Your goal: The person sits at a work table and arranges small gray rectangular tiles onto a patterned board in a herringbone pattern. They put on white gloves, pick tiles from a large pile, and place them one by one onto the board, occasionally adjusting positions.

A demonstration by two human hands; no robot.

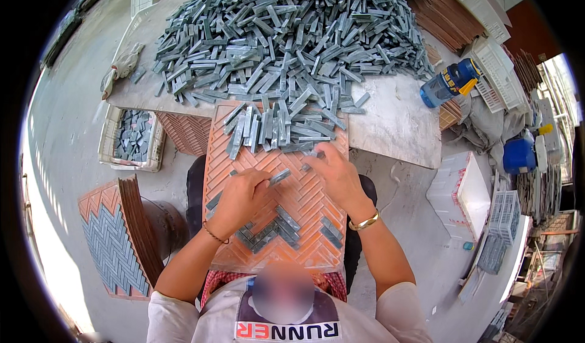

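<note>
An orange tray [216, 154] with herringbone grooves lies in front of me. Several grey-green stone strips [283, 228] sit in its lower grooves, with a few more strips [331, 232] at the lower right. My left hand [244, 195] is closed over the tray's middle, pinching one stone strip [280, 176] that points up and right. My right hand [337, 173] is closed too, its fingertips gripping a small stone strip [306, 167] that they partly cover. Loose strips [274, 123] lie heaped across the tray's far end, just beyond both hands.
A large pile of stone strips [292, 32] covers the far table [396, 123], beside a blue water bottle [450, 82]. At left stand a crate of dark chips [133, 137] and a stack of trays, its top one filled [116, 239]. White foam box [454, 194] at right.
</note>
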